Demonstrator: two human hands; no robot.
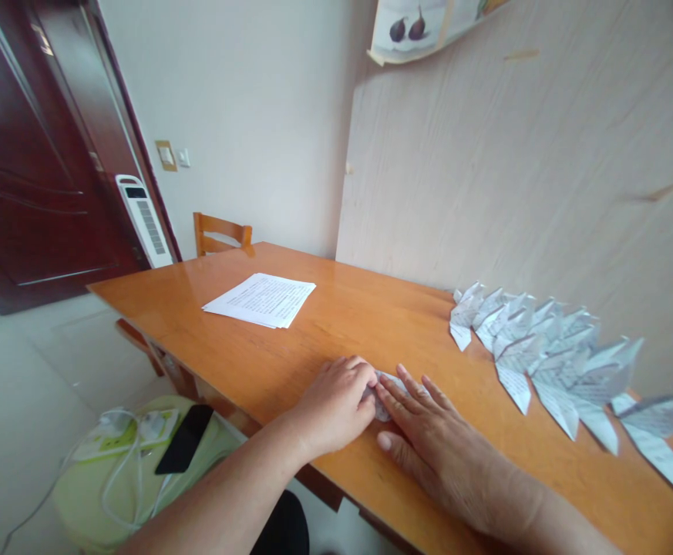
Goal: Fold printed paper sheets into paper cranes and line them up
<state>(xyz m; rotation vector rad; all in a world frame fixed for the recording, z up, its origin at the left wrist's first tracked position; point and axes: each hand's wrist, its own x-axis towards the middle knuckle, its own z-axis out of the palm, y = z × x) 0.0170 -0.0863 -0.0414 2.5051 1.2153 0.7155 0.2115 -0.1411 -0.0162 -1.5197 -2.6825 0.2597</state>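
Observation:
A small piece of folded printed paper (383, 407) lies on the table near its front edge, mostly covered by both hands. My left hand (339, 401) has curled fingers and pinches the paper's left end. Laid flat across the paper from the right is my right hand (429, 432), its fingers stretched out and pressing down, the thumb resting apart on the wood. The exact shape of the fold is hidden under the fingers. To the right, several folded paper pieces (544, 347) with upright points stand in rows.
A stack of printed sheets (260, 301) lies on the wooden table (336, 316) farther left. Beside the table, a round stool (82, 493) holds a black phone (186, 439), a power strip (110, 439) and white cables. A wooden chair (223, 231) stands at the far end.

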